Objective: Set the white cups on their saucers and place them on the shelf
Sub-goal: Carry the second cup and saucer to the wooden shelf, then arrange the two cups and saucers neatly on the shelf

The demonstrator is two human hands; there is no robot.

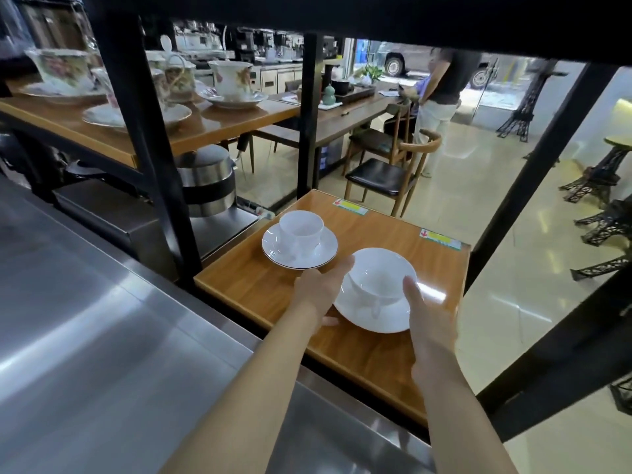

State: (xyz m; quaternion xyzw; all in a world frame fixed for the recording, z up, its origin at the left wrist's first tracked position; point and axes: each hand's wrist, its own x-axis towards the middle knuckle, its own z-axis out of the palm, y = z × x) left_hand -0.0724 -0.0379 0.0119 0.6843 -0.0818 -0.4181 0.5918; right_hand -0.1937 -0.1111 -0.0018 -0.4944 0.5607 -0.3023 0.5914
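Between both hands' grip (376, 295), cup (378, 277) on saucer (362, 318)

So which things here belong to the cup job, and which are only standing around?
Part of the job:
- near white cup on its saucer, between the left hand and right hand
- far white cup on its saucer
- wooden shelf

Just standing around:
- flowered cups on the upper shelf
- steel pot
- chair
- steel counter

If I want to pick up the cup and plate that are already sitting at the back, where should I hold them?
Hold the saucer, not the far cup. Slide fingers under its near rim from both sides, as the hands probably do with the near saucer. The cup only rests loose on top, so keep it level.
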